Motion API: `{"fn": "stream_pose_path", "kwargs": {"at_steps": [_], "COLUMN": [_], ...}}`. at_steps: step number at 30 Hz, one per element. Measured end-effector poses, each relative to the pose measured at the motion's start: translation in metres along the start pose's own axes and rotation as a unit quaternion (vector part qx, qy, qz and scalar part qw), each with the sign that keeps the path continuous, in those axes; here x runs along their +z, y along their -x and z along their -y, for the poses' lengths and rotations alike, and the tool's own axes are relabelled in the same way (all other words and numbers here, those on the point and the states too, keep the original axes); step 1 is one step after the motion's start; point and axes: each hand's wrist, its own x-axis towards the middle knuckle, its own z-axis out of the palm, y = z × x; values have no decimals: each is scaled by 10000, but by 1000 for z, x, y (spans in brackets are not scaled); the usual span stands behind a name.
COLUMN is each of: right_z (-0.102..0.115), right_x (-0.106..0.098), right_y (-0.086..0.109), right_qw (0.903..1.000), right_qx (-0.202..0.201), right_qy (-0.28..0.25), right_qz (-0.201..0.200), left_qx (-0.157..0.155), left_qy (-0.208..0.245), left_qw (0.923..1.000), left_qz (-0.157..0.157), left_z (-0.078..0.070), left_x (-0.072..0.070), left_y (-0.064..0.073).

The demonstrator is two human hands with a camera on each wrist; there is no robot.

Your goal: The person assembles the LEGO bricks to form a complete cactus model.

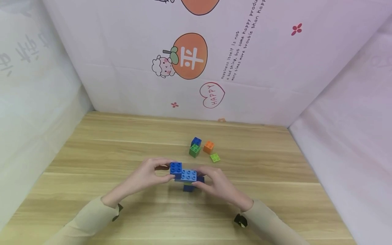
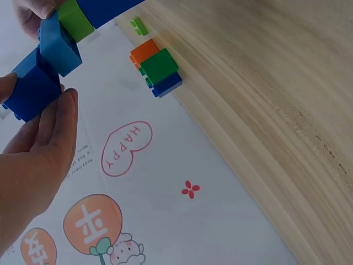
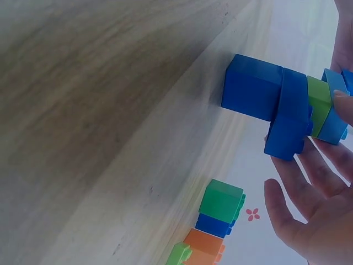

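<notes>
My left hand point(image 1: 153, 173) pinches a dark blue four-stud brick point(image 1: 176, 167) between thumb and fingers, at the left end of a light blue brick point(image 1: 189, 175). That light blue brick tops a small stack, and my right hand point(image 1: 217, 183) grips its right end with thumb and fingers. In the right wrist view, a lime brick point(image 3: 319, 102) lies under the light blue one. Below come a longer dark blue brick point(image 3: 288, 118), jutting to one side, and a dark blue base brick point(image 3: 251, 85). Fingers of the right hand pass behind the stack there.
Beyond the stack lie a green brick point(image 1: 195, 150), a blue brick point(image 1: 196, 141), an orange brick point(image 1: 209, 147) and a flat lime brick point(image 1: 215, 158) on the wooden table point(image 1: 128, 132). A printed white sheet point(image 1: 131, 88) stands along the back edge, with white sides left and right.
</notes>
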Motion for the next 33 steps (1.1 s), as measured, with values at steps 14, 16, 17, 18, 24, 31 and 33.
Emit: {"fn": "stream_pose_path", "kwargs": {"at_steps": [14, 16, 17, 18, 24, 31, 33], "right_z": [-2, -2, -1, -1, 0, 0, 0], "right_x": [0, 0, 0, 0, 0, 1, 1], "right_y": [1, 1, 0, 0, 0, 0, 0], "right_qw": [10000, 9999, 9999, 9999, 10000, 10000, 9999], "right_qx": [-81, -109, -116, -111, -38, -28, -55], "right_qy": [9, 18, 24, 27, 48, 49, 91], "right_qz": [-55, -71, -72, -69, -16, -22, -25], "left_qx": [-45, -5, 26, 66, 229, 183, 136], "left_qy": [-341, -369, -392, -411, -572, -678, -661], "left_qw": [9993, 9992, 9991, 9990, 9980, 9974, 9975], "left_qz": [110, 131, 137, 148, 166, 183, 197], "left_z": [0, 1, 0, 0, -2, 1, 3], "left_x": [-6, -6, -6, -5, -5, -4, -4], "left_y": [2, 1, 0, 0, -2, -5, -5]}}
